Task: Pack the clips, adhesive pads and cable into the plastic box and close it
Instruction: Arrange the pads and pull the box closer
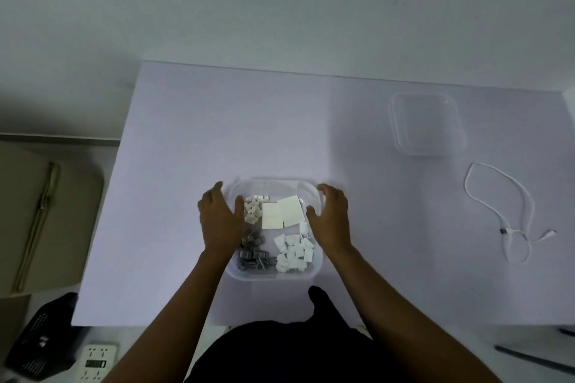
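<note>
Plastic box (273,277) sits open at desk (186,134) centre, near edge. Inside: grey clips (252,255) near left, white clips (294,253) near right, more at far left, adhesive pads (281,214) lying flat at far middle. Judged packed.

Left hand (221,218) and right hand (331,218) flank the box, fingers loosely spread against its side walls, thumbs over the rim, holding nothing else.

Still to do: cable (502,231) lies loose well to the right; lid (426,124) rests far right, apart from the box.
</note>
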`<state>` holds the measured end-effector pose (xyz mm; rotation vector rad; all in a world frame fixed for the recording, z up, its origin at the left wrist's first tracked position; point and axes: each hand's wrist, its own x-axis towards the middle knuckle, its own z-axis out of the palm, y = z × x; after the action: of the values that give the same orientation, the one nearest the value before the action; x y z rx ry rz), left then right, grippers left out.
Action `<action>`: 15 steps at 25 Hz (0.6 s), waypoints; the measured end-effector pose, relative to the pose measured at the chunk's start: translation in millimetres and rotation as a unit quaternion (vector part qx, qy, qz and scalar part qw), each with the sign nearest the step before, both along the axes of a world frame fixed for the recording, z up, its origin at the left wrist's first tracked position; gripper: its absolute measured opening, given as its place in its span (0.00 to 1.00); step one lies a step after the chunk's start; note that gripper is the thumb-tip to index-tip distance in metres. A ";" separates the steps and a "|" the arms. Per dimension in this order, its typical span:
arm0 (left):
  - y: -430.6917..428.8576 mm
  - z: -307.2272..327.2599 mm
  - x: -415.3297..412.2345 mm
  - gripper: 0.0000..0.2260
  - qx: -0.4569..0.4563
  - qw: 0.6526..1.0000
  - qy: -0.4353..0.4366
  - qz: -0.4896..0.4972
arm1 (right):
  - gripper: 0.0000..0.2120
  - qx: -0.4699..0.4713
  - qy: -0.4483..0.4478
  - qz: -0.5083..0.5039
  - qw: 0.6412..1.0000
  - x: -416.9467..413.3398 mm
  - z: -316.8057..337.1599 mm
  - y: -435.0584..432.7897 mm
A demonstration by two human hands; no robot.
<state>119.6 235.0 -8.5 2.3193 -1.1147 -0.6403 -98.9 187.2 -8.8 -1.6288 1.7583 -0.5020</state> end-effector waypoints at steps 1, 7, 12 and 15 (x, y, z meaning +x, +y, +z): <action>7.3 -6.4 2.9 0.21 0.044 0.998 0.046 0.018 | 0.25 0.036 -0.004 -0.019 0.999 -3.5 -7.5 13.1; 27.1 -23.2 -16.2 0.16 0.115 0.982 0.150 -0.005 | 0.20 0.187 -0.052 -0.060 0.979 -29.5 -30.9 35.0; -1.3 -15.4 -77.5 0.14 0.090 0.983 0.150 -0.065 | 0.17 0.154 -0.038 -0.114 0.981 -90.1 -22.7 17.8; -23.4 -12.3 -129.9 0.13 0.084 0.980 0.144 -0.104 | 0.16 0.142 -0.033 -0.150 0.978 -146.1 -21.4 8.4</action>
<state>-10.3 211.6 -20.8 2.1676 -1.2114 -1.1502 -245.0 195.6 -30.2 -1.1449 1.9368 -0.4125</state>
